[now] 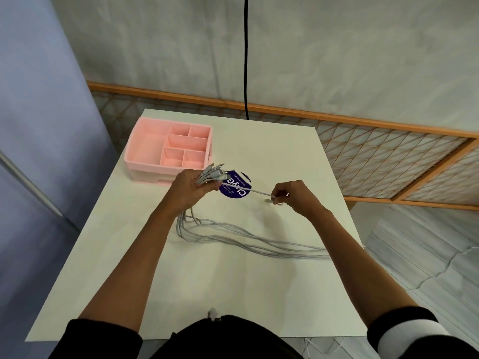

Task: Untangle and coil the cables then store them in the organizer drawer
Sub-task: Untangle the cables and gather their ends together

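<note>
**Both hands on the cable ends**

Head view: Left hand [190, 189] sits just past the middle of the tabletop [259, 294], its fingers curled round a bunch of grey cables [233, 235] close to their ends. The plugs [215, 173] fan out above that fist, pointing toward the far left corner. The right hand [295, 196] is level with it and a little apart to the right, thumb and fingertips pinching the end of a single cable [250, 190]. This cable runs nearly straight from the left fist to the right fingers, raised off the surface.

Below the left wrist the cables drop to the tabletop, bend in a loose curve and trail side by side toward the right edge, passing under the right forearm.

A pink organizer [145, 146] stands at the far left corner, its top tray split into several open compartments. A paler drawer [153, 177] shows beneath the tray on the side facing the person; I cannot tell whether it is pulled out.

A round dark blue sticker [237, 193] with white lettering lies on the tabletop between the hands, partly hidden by the plugs. Both arms are bare to the elbow, with black sleeves [103, 338] pushed up. Beyond the far edge a wooden lattice screen [388, 156] leans along the wall, and a black cord [246, 60] hangs down in front of it.
</note>
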A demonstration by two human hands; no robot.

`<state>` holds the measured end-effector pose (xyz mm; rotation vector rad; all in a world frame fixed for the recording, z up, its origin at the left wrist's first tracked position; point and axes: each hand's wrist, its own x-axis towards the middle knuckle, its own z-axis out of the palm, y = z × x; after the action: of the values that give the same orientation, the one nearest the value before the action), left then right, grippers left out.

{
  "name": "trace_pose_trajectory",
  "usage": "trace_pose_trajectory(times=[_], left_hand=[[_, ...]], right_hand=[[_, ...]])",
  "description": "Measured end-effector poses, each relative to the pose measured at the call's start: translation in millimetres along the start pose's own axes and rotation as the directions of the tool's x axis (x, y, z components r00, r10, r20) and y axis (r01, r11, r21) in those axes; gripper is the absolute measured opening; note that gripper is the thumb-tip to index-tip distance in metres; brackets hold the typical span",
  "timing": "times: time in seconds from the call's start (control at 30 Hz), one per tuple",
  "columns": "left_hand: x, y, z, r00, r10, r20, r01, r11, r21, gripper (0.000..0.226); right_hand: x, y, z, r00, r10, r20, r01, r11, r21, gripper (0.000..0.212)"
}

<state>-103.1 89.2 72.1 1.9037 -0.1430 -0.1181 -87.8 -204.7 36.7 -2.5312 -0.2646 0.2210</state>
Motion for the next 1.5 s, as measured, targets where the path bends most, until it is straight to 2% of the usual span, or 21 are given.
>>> trace_pose_trajectory(times=[0.1, 0.23, 0.4, 0.5, 0.73, 0.97, 1.13, 1.2, 1.27, 1.33, 1.43, 1.5], left_hand=[[0.5, 0.1, 1.8, 1.0, -0.001, 0.013, 0.001, 1.0, 0.015, 0.013], [-1.1, -0.6, 6.7, 0.999, -0.011, 0.035, 0.01, 0.999, 0.036, 0.005], [-0.7, 1.7, 14.7, 0.976, -0.062, 0.209, 0.017, 0.977, 0.211, 0.011], [0.9, 1.3, 17.2, 0.963, -0.085, 0.255, 0.003, 0.951, 0.308, 0.009], [5.4, -1.3, 17.6, 0.959, -0.173, 0.225, 0.094, 0.942, 0.323, 0.008], [5.0, -5.6, 12.5, 0.967, -0.192, 0.167, 0.15, 0.961, 0.234, 0.012], [2.9, -2.9, 14.3, 0.972, -0.194, 0.13, 0.172, 0.971, 0.165, 0.022], [2.3, -1.7, 6.5, 0.979, -0.184, 0.085, 0.173, 0.976, 0.129, 0.018], [1.4, -0.7, -4.0, 0.985, -0.17, 0.031, 0.166, 0.981, 0.103, 0.012], [0.2, -1.3, -13.8, 0.986, -0.167, -0.023, 0.168, 0.984, 0.058, 0.017], [0.6, -2.8, -24.9, 0.977, -0.175, -0.122, 0.171, 0.984, -0.039, 0.029], [0.9, -2.9, -32.1, 0.966, -0.179, -0.187, 0.158, 0.98, -0.121, 0.035]], right_hand=[[0.1, 5.9, 3.5, 0.996, 0.005, -0.088, -0.007, 1.0, -0.015, 0.008], [-2.3, 14.1, 6.8, 0.971, -0.039, -0.235, 0.02, 0.997, -0.081, 0.018], [-14.8, 32.0, 4.7, 0.922, 0.003, -0.388, -0.045, 0.994, -0.098, 0.016], [-27.3, 48.0, -4.5, 0.861, 0.06, -0.506, -0.118, 0.989, -0.084, 0.014], [-73.1, 123.3, -29.3, 0.664, 0.319, -0.676, -0.391, 0.919, 0.049, 0.016], [-117.5, 174.0, -35.0, 0.454, 0.623, -0.637, -0.637, 0.727, 0.256, 0.005], [-135.4, 199.7, -21.0, 0.346, 0.762, -0.547, -0.759, 0.57, 0.314, 0.018], [-140.7, 204.9, -16.5, 0.317, 0.796, -0.516, -0.792, 0.521, 0.318, 0.019], [-144.2, 207.7, -14.3, 0.302, 0.83, -0.469, -0.83, 0.471, 0.299, 0.021], [-146.5, 210.2, -11.4, 0.316, 0.862, -0.397, -0.866, 0.433, 0.25, 0.022], [-145.4, 203.6, -7.9, 0.382, 0.871, -0.31, -0.891, 0.436, 0.128, 0.026], [-135.0, 192.5, -5.8, 0.428, 0.848, -0.312, -0.889, 0.457, 0.022, 0.034]])
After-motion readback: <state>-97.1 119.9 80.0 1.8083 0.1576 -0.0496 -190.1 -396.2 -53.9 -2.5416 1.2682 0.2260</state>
